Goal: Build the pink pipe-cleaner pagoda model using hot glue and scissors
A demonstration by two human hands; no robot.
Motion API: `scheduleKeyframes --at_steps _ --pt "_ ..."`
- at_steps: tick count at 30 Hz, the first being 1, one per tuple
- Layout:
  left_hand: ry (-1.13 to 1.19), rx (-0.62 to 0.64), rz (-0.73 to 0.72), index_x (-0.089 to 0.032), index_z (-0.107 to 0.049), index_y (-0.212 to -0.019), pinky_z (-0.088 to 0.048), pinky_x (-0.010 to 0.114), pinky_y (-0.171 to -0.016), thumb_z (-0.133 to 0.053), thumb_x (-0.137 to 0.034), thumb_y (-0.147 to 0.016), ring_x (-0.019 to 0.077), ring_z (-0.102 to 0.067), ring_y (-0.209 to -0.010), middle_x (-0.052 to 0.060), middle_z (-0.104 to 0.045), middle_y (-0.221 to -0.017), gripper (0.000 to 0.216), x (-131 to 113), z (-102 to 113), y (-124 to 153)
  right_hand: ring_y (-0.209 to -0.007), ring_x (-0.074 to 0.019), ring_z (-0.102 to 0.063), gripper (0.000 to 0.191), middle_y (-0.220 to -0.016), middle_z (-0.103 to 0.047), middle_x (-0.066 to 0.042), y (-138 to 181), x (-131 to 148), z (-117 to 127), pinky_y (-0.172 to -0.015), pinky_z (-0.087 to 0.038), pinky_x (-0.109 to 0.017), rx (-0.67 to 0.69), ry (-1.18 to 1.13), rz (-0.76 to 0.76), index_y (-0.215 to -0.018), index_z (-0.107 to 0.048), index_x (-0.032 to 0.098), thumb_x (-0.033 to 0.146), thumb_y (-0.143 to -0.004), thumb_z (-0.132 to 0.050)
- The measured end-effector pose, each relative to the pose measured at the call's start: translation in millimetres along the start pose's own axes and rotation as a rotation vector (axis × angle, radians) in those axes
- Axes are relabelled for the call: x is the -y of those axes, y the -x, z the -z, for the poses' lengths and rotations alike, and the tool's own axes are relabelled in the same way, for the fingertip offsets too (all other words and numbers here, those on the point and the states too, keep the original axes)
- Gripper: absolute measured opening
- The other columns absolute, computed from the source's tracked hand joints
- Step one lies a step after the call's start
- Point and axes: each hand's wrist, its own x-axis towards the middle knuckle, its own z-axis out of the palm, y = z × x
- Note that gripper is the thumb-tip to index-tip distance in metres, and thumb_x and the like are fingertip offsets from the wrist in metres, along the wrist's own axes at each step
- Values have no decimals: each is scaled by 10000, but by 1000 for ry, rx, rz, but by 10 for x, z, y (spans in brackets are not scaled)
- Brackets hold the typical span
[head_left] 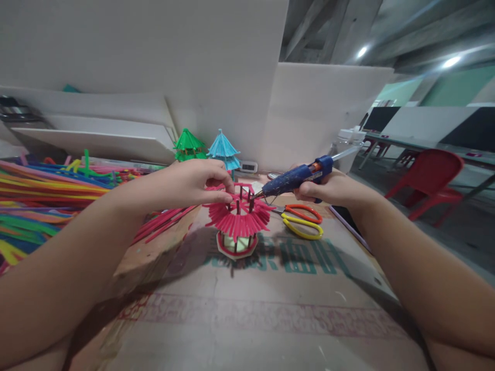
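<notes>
A small pink pipe-cleaner pavilion point(237, 222) stands upright on the work surface in front of me. It has a fringed roof, dark posts above and below it, and a pale many-sided base. My left hand point(195, 183) pinches the pavilion's upper rim from the left, with fingers bent and partly hidden. In my right hand point(328, 186) is a blue hot glue gun point(290, 180), gripped by its handle. Its nozzle points left and down, close to the upper posts; whether it touches them I cannot tell. A clear glue stick point(345, 153) sticks out of the gun's back.
Scissors point(303, 220) with orange and yellow handles lie right of the pavilion. Behind stand a green pavilion point(188, 144), a blue one point(222, 147) and a small digital display point(248, 166). Many coloured pipe cleaners point(50, 190) are piled left. A red chair point(429, 178) stands beyond the table.
</notes>
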Motion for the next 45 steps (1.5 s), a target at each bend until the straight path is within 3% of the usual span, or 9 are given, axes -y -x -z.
scheduleKeyframes --at_steps 10,23,31,45 --pt "-6 11 1 -235 -777 -943 -426 251 -688 -620 -482 -956 163 -596 -800 26 -664 -913 294 -27 3 -15 -688 -186 -556 463 -713 -601 -1 5 32 4 -628 -437 -307 -54 37 20 -893 -712 216 647 -734 -770" --pt "-1 9 7 -232 -774 -931 -433 256 -685 -616 -491 -950 162 -601 -798 30 -668 -910 304 -39 6 -14 -660 -169 -527 483 -696 -575 1 2 8 5 -607 -436 -300 -46 23 39 -851 -701 213 680 -755 -775" --pt "2 14 -2 -225 -772 -909 -432 248 -672 -621 -482 -940 159 -598 -790 32 -663 -902 300 -46 8 -28 -574 -134 -445 539 -600 -514 13 -46 -107 49 -543 -367 -295 26 17 -4 -674 -583 213 721 -791 -721" --pt "-1 23 4 -226 -783 -933 -440 248 -680 -632 -457 -934 163 -612 -798 35 -683 -910 276 -38 11 -31 -568 -144 -476 553 -578 -526 -1 -79 -121 87 -581 -382 -315 105 53 20 -594 -564 213 704 -828 -659"
